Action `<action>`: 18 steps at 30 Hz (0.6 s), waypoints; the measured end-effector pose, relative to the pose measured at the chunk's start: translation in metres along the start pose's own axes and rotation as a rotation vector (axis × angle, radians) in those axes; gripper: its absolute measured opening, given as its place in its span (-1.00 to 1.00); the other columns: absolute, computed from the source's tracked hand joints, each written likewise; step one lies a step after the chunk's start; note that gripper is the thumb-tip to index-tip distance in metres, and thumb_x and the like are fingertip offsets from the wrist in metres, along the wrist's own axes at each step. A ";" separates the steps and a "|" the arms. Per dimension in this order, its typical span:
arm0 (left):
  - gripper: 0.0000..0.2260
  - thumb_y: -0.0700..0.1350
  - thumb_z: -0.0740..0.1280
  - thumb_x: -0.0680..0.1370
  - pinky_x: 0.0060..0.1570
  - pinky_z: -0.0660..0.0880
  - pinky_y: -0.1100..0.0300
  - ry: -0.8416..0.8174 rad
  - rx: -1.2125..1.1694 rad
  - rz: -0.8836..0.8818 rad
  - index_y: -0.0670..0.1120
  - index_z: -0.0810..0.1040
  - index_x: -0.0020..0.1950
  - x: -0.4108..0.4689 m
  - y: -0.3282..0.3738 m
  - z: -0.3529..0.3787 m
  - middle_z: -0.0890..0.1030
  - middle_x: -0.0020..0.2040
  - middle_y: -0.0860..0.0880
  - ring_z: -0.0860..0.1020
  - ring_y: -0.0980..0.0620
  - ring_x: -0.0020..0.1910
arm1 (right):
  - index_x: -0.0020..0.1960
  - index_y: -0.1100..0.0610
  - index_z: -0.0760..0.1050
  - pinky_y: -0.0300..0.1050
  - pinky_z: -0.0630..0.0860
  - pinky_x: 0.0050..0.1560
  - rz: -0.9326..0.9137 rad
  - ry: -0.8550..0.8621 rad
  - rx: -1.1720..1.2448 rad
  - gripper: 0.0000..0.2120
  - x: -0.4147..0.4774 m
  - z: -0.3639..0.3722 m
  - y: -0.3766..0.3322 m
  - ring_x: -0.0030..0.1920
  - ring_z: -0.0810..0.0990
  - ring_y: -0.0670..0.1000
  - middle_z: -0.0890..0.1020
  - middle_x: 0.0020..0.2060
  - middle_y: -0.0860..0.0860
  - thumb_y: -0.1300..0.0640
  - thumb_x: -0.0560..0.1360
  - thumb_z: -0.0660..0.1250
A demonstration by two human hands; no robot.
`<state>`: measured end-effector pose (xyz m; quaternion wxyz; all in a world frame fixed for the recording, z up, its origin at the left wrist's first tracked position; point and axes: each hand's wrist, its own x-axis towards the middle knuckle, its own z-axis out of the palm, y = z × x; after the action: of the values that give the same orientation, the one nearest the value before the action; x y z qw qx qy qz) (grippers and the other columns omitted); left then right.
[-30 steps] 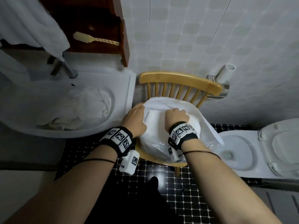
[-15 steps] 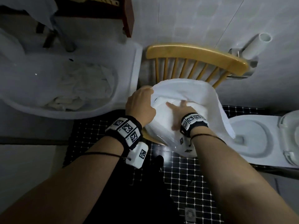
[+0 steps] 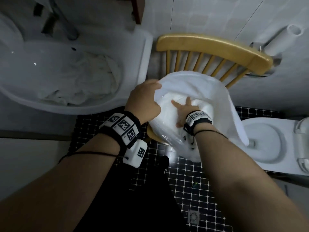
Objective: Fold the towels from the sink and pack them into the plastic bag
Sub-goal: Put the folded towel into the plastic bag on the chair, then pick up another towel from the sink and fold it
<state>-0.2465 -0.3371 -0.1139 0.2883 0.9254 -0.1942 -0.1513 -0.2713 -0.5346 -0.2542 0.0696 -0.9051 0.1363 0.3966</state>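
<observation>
Head camera, looking down: a clear plastic bag (image 3: 168, 136) sits on the seat of a yellow wooden spindle-back chair (image 3: 209, 46). Its loose plastic hangs over the seat's front edge. Inside it lies a folded white towel (image 3: 172, 113), and a large white towel (image 3: 209, 87) arches over the bundle and trails down toward the white toilet bowl (image 3: 267, 139) on the right. To the left, the white ceramic sink (image 3: 142, 56) holds a heap of crumpled white towels (image 3: 87, 81).

A second ago both fists were bunched on top of the bundle. Now the right one has opened and gone in, and the chair fills more of the view.

The left grip (image 3: 143, 101) is closed, fingers curled over the left edge of the large white towel. Whether plastic lies under them too, I cannot tell. The right grip (image 3: 185, 111) is open, fingers spread and pressing flat on the folded white towel, with its wrist band seen partly through the plastic. Black mosaic floor tiles (image 3: 192, 173) run beneath the chair.
</observation>
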 end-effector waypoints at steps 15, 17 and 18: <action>-0.82 -0.19 0.16 0.66 -0.33 0.69 -0.03 -0.055 -0.341 -0.124 0.04 0.47 0.18 -0.003 -0.036 -0.064 0.67 -0.10 -0.12 0.71 -0.14 -0.21 | -0.22 0.13 0.44 -0.07 0.51 -0.29 -0.354 0.431 0.218 -0.82 -0.173 -0.154 -0.123 -0.29 0.57 0.12 0.57 -0.29 0.08 0.12 0.54 0.30; -0.76 -0.29 0.23 0.56 -0.24 0.67 0.01 -0.036 -0.256 -0.126 0.06 0.51 0.03 0.000 -0.061 -0.077 0.66 -0.15 -0.03 0.69 -0.08 -0.19 | -0.06 0.15 0.55 -0.03 0.55 -0.19 -0.358 0.502 0.189 -0.81 -0.170 -0.160 -0.151 -0.16 0.58 0.18 0.57 -0.16 0.12 0.02 0.55 0.34; -0.76 -0.29 0.25 0.53 -0.20 0.63 0.05 -0.030 -0.208 -0.135 0.07 0.49 -0.07 0.002 -0.076 -0.082 0.64 -0.18 0.01 0.66 -0.06 -0.19 | 0.03 0.16 0.59 -0.01 0.57 -0.15 -0.359 0.515 0.192 -0.77 -0.168 -0.161 -0.165 -0.10 0.61 0.20 0.58 -0.11 0.14 -0.01 0.55 0.36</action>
<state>-0.1923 -0.2418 -0.0946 0.3687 0.8992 -0.1190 -0.2035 -0.2177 -0.3827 -0.0190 0.1867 -0.9746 0.0243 0.1212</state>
